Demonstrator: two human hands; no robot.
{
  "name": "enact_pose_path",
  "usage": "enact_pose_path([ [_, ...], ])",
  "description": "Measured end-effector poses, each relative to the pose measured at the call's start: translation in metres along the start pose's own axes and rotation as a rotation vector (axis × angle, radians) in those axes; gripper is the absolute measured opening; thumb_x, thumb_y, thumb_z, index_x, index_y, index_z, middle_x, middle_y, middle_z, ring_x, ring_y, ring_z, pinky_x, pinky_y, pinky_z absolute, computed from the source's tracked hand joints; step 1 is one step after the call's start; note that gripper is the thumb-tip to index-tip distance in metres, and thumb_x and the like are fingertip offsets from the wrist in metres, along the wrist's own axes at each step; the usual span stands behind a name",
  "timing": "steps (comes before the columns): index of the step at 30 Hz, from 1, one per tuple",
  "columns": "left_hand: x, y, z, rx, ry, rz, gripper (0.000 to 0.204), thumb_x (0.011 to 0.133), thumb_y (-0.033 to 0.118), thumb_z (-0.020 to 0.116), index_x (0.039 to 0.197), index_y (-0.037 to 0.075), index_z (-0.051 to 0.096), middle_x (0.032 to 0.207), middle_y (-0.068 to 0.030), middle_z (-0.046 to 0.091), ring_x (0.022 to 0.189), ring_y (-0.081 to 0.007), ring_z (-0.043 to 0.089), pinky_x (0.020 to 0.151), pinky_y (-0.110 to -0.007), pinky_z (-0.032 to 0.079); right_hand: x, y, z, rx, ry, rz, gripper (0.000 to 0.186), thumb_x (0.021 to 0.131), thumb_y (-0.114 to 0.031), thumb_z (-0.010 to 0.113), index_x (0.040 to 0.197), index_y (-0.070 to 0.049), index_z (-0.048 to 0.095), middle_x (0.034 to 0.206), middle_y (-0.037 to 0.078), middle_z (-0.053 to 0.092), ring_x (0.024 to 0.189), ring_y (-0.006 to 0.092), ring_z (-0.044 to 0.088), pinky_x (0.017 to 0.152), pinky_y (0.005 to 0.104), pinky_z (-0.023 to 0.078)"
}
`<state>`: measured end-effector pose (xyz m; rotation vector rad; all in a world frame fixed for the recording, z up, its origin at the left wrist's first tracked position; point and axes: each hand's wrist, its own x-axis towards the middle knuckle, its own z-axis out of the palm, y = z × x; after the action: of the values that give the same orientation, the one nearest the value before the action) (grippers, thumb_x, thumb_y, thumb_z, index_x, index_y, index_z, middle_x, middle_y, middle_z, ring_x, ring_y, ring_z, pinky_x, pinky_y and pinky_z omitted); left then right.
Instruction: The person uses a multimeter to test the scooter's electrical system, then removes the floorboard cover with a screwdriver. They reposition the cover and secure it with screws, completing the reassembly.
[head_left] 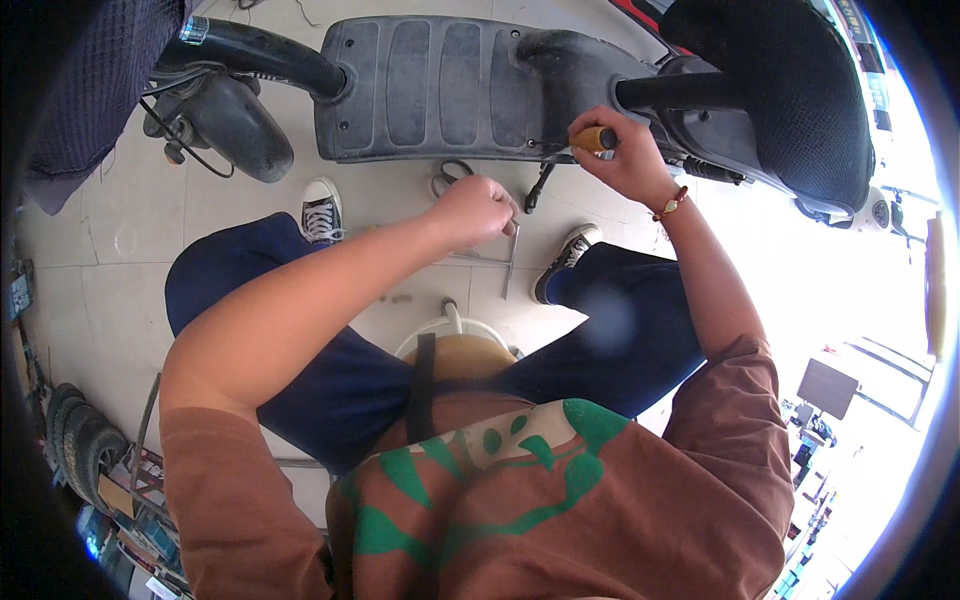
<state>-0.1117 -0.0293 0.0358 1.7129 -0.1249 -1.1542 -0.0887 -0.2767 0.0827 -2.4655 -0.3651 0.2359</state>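
Observation:
A screwdriver with an orange-yellow handle (594,139) is in my right hand (622,155), whose fingers wrap round it. Its thin shaft points left, toward a screw hole near the front edge of the grey-black footboard (400,85) of a scooter. My left hand (474,212) is closed, just off the footboard's front edge; what its fingers hold, if anything, is hidden. Right below those fingertips shows a thin T-shaped metal rod (511,262); I cannot tell whether they touch it. A dark ring-shaped thing (455,171) lies behind my left hand.
The scooter's black stem (270,55) and front wheel with fender (230,125) are at the left, its black seat (805,105) at the right. A kickstand (538,188) hangs below the footboard. Stacked tyres (85,440) stand lower left. A stool (460,350) is under me.

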Motion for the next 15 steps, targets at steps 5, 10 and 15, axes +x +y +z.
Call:
enact_pose_path([
  [5,0.0,-0.002,0.0,0.007,-0.007,0.023,0.029,0.09,0.013,0.051,0.108,-0.001,0.068,0.096,-0.0102,0.074,0.094,-0.0162,0.066,0.087,-0.031,0.047,0.0,0.0,-0.003,-0.085,-0.079,-0.12,0.024,0.077,0.0,0.071,0.099,-0.005,0.065,0.099,0.009,0.066,0.094,0.0226,0.066,0.085,0.0315,0.051],
  [10,0.001,0.0,0.0,0.049,-0.009,0.027,0.029,0.09,0.014,0.052,0.108,0.0,0.069,0.095,-0.0091,0.074,0.094,-0.0159,0.066,0.087,-0.03,0.047,0.004,-0.007,-0.005,-0.157,-0.101,-0.146,0.027,0.073,-0.003,0.07,0.099,-0.006,0.065,0.098,0.014,0.063,0.092,0.0326,0.064,0.083,0.0373,0.052],
  [15,0.001,0.001,0.001,0.087,-0.02,0.06,0.03,0.09,0.016,0.053,0.109,0.0,0.07,0.094,-0.0083,0.074,0.094,-0.0158,0.065,0.088,-0.03,0.047,0.012,-0.009,-0.004,-0.103,-0.098,-0.131,0.026,0.073,-0.004,0.07,0.099,-0.006,0.065,0.1,0.014,0.062,0.094,0.0329,0.064,0.083,0.0377,0.052],
])
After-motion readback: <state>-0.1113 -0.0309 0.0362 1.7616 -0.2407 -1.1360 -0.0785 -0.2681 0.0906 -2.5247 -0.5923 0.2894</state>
